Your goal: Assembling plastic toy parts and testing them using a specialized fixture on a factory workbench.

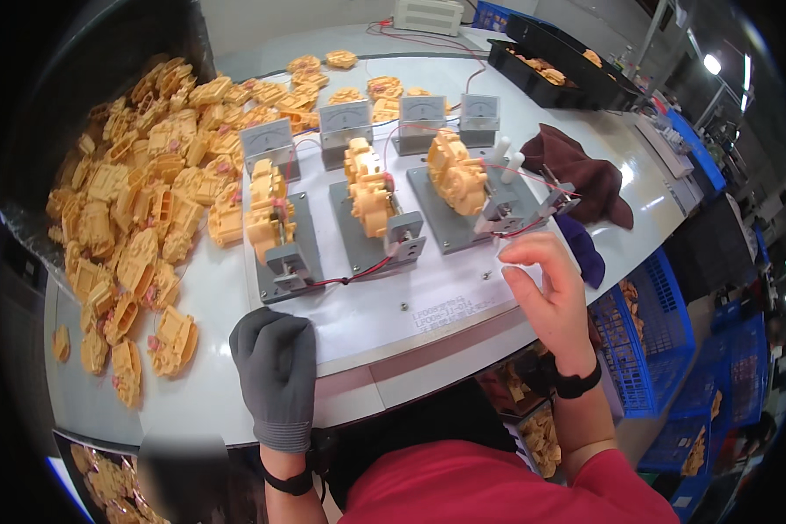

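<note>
My left hand (275, 362), in a grey knitted glove, rests as a loose fist at the near edge of the table, with nothing showing in it. Bare and empty, my right hand (548, 293) hovers by the right-hand test fixture (441, 234), its thumb and forefinger apart. Yellow plastic gearbox-like housings sit upright on three grey fixtures: one on the left (269, 210), one in the middle (368, 188) and one on the right (456, 175). Red and black wires (345, 280) run along the fixtures' front clamps. Dial meters (346, 122) stand behind them.
A large heap of yellow housings (140, 192) covers the table's left side. Right of the fixtures lie a brown cloth (576, 166) and a purple cloth (580, 249). Black bins (576, 74) stand at the back right; blue crates (646, 341) are beside the table below.
</note>
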Available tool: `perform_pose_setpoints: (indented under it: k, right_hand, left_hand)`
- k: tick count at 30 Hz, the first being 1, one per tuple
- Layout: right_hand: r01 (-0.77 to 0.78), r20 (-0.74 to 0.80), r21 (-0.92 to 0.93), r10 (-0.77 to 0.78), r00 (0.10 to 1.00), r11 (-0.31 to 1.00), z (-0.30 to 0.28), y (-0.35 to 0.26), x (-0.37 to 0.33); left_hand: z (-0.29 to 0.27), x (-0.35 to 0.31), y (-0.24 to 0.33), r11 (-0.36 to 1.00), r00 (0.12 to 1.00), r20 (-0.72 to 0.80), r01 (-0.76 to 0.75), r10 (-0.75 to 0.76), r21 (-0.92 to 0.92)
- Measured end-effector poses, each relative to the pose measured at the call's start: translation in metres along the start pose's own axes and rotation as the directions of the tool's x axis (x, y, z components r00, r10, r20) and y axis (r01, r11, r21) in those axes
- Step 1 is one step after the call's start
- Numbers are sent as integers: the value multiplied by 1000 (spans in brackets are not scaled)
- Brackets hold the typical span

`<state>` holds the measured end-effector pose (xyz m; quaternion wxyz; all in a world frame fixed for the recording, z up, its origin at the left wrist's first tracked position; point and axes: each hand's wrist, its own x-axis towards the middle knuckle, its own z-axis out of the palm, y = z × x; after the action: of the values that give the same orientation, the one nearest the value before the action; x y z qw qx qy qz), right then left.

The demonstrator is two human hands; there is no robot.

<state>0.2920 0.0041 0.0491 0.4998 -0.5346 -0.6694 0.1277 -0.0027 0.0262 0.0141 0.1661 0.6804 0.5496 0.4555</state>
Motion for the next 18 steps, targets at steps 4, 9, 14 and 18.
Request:
perform_pose_setpoints:
  k: [4,9,14,18]
  right_hand:
    - [110,167,-31,-103,981,993,35,-30,4]
    - [312,312,-158,-253,916,937,66,-21,5]
    - [224,294,-126,-180,939,966,66,-19,2]
    - [166,282,-92,-134,950,982,54,-29,1]
  left_hand:
    - [-3,-2,-1,1000,1000,9,9,-9,-22]
    - [0,-2,1,999,1000,4,15,-15,-31]
    - [1,-2,1,1000,1000,8,-4,4,-18]
    - [-1,0,-2,1000,1000,-7,-11,11,2]
